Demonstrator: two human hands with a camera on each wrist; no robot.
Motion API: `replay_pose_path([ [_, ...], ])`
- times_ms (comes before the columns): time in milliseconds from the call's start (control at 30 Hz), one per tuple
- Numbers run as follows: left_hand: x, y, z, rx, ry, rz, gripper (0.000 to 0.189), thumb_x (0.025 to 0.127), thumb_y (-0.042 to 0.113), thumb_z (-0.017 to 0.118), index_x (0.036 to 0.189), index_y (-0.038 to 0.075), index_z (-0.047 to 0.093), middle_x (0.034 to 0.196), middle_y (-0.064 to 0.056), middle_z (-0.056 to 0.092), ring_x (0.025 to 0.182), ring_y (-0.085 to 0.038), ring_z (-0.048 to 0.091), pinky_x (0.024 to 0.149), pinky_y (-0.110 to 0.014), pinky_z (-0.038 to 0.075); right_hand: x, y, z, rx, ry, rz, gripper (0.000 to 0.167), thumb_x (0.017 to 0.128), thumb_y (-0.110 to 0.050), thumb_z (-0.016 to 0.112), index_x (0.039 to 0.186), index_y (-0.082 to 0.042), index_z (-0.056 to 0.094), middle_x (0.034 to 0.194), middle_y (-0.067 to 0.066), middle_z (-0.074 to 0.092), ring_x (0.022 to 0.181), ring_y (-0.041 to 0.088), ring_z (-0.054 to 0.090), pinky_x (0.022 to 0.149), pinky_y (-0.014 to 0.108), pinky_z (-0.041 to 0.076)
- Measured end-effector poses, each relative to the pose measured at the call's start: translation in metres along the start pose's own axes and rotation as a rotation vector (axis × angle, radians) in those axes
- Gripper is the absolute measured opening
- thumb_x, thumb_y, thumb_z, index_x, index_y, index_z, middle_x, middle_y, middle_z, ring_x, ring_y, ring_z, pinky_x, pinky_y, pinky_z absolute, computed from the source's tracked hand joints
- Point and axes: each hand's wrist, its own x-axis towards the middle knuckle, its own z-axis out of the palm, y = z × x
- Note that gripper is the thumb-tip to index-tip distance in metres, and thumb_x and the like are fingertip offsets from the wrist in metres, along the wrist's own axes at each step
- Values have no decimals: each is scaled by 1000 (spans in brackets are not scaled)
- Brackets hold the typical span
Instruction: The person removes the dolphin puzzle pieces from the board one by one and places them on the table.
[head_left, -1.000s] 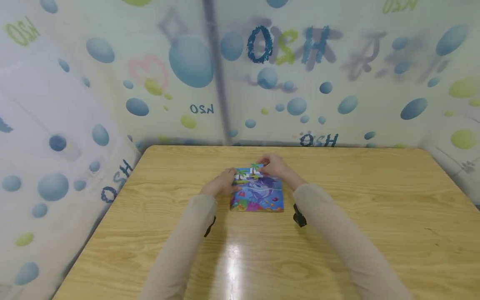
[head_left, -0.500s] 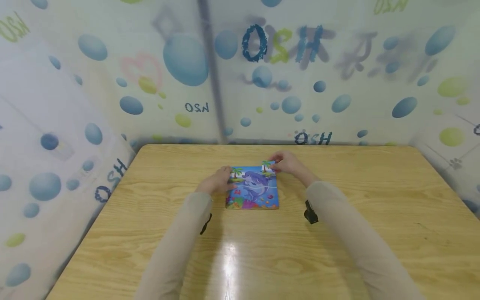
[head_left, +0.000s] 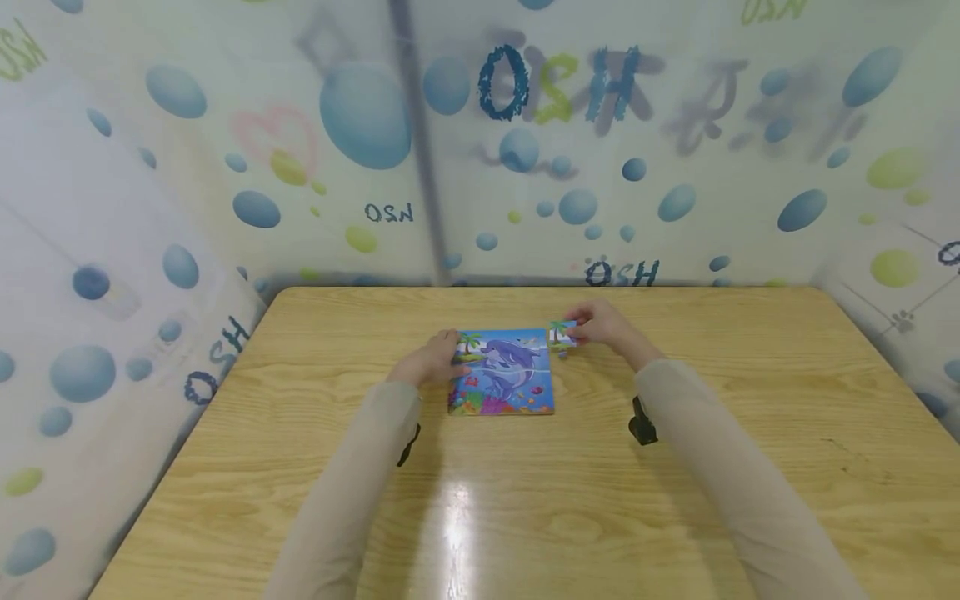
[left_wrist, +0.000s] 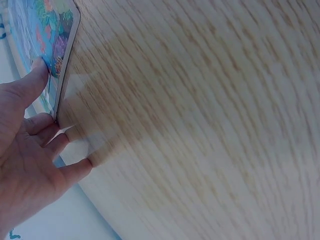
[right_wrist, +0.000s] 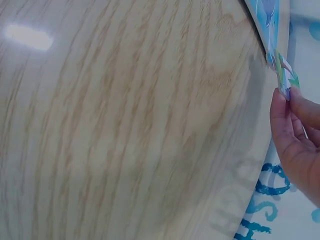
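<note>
Spanning the near part of the scene, two pale sleeves (head_left: 352,487) lie over the wooden table (head_left: 585,500). Beyond them, near the middle, a square dolphin picture (head_left: 501,379) lies flat, coral along its near edge and a palm in its far left corner. Its surface looks whole, with no gap that I can make out, though I cannot tell whether it is joined pieces or one printed sheet. One loose piece (head_left: 562,334), showing a similar palm, is just beside the far right corner; whether they touch is unclear. My judgement is that the picture needs nothing more that shows, while the piece has yet to be set down.

The left hand (head_left: 429,360) is loosely spread at the left edge, its thumb resting on top and its other fingers along the side, some reaching the table. Farther right, the right hand (head_left: 606,323) pinches the piece between thumb and fingers. Farthest off stands a wall (head_left: 450,175) printed with blue bubbles and letters.
</note>
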Motion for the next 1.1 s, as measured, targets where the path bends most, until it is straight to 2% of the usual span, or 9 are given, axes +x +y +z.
replay_pose_path([
  [133,0,-2,-1,-6,-2,-12,66,94,29,50,143,-2,17,150,-22,15,139,-35,15,115,-46,18,2,6,-3,9,17,34,33,86,2,57,116,13,51,91,11,53,70,8,55,67,19,55],
  [267,0,-3,-2,-6,-4,-14,67,94,29,50,143,-2,17,150,-21,15,140,-34,15,115,-45,19,3,9,-5,-59,17,56,31,86,-1,59,113,12,54,93,12,55,69,9,54,63,17,51],
  [367,-1,-3,-2,-9,-1,-5,66,94,29,50,143,-3,17,149,-21,17,139,-34,17,115,-45,20,4,10,-6,-151,11,53,29,85,-4,60,110,11,57,94,15,57,76,15,54,68,22,49],
  [533,-3,-1,-1,-42,2,-8,68,93,28,51,143,-2,17,150,-21,15,140,-33,15,116,-45,17,2,9,-7,-219,4,76,28,86,-4,59,111,9,58,109,24,58,98,29,53,88,37,47],
  [600,-3,0,-1,-54,1,-12,69,93,28,52,143,-2,16,151,-21,14,140,-33,14,116,-44,15,2,9,-7,-221,-3,91,29,87,-4,58,113,7,57,115,25,57,105,32,52,94,41,45],
  [833,-4,2,-2,-43,8,-13,70,92,27,52,143,-3,16,150,-22,16,140,-34,16,116,-44,16,1,14,-5,-216,11,106,29,87,-5,58,113,5,58,111,22,57,99,29,52,87,36,46],
  [967,-4,1,-1,-43,15,-7,69,92,27,53,142,-4,17,149,-23,18,139,-35,18,116,-44,17,1,16,-4,-192,23,103,31,86,-5,57,116,4,55,112,22,55,102,30,52,91,38,46],
  [1100,-4,1,0,-43,10,-18,71,92,28,53,143,-3,15,150,-22,14,140,-33,14,116,-44,15,0,18,-4,-128,47,101,35,90,-9,54,121,5,51,117,23,52,105,31,51,91,37,46],
])
